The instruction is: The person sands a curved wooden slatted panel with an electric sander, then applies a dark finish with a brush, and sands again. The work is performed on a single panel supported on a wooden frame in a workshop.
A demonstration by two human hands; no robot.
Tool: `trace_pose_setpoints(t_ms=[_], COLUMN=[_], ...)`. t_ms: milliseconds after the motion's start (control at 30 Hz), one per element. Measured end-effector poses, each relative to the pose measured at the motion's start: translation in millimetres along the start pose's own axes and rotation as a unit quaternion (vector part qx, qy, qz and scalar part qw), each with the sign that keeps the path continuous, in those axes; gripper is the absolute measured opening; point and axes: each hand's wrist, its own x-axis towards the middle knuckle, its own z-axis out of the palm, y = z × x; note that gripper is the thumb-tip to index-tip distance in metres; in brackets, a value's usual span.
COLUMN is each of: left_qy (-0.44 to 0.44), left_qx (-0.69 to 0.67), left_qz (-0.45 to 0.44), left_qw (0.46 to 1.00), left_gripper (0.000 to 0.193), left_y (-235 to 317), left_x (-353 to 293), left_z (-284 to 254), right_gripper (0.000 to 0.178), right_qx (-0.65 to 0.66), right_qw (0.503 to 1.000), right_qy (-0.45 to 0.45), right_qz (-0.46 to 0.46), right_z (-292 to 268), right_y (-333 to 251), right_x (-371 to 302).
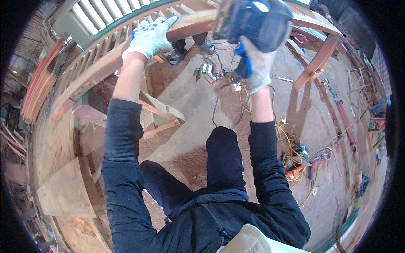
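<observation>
My left hand, in a white work glove with blue fingertips, grips the top of a long curved wooden rail at the upper middle. Its fingers go over the far edge and the thumb stretches right along the wood. Raised to the right, my right hand wears a matching glove and is closed round the handle of a blue-and-black power tool. Motion blurs the tool's rounded dark body, and its working side is hidden. It hangs over or just in front of the rail; whether it touches I cannot tell.
Slats run behind the rail, and a wooden leg props it at right. Yellow cords and orange tools lie on the floor, near a wrench. Another person's sandalled feet show beyond the rail. Boards lie at left.
</observation>
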Motion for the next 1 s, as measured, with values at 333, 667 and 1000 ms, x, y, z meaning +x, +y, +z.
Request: trace_pose_setpoints(t_ms=[333,667,1000], left_qy=[-0.015,-0.045,-0.019], left_qx=[-0.028,-0.022,0.002], left_qz=[-0.018,-0.010,-0.013], left_qw=[0.999,0.999,1.000], left_gripper=[0.075,0.085,0.081], left_y=[5,2,5], left_x=[-2,0,1], left_z=[-14,-16,-5], right_gripper=[0.055,0.039,0.037], right_qx=[0.082,0.006,0.110], right_qw=[0.996,0.999,0.982], right_qy=[0.001,-0.006,0.025], right_qz=[0.048,0.031,0.154], right_z=[25,-9,-23], right_y=[5,5,34], right_x=[-38,-3,-26])
